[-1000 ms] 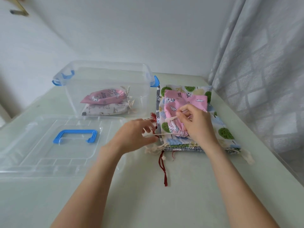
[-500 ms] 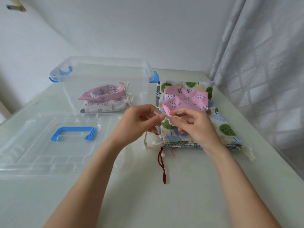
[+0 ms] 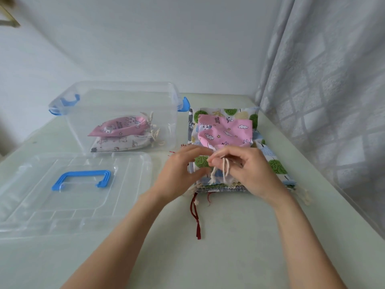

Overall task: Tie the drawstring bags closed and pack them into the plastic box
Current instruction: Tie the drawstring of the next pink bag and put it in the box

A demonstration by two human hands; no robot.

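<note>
A pink drawstring bag with clouds lies on top of a stack of flat patterned bags. Both hands meet at its gathered mouth. My right hand pinches the cream drawstring, whose two ends hang down below the fingers. My left hand is blurred and touches the same cord from the left. The clear plastic box with blue latches stands behind to the left and holds a tied pink bag over a tied white bag.
The box's clear lid with a blue handle lies flat at the near left. A dark red cord trails from the stack toward me. A grey curtain hangs along the table's right edge; white walls stand behind.
My hands, first apart pulling the cord sideways, have come together at the bag's mouth. The bag's neck is now gathered and the cord ends hang loose.
</note>
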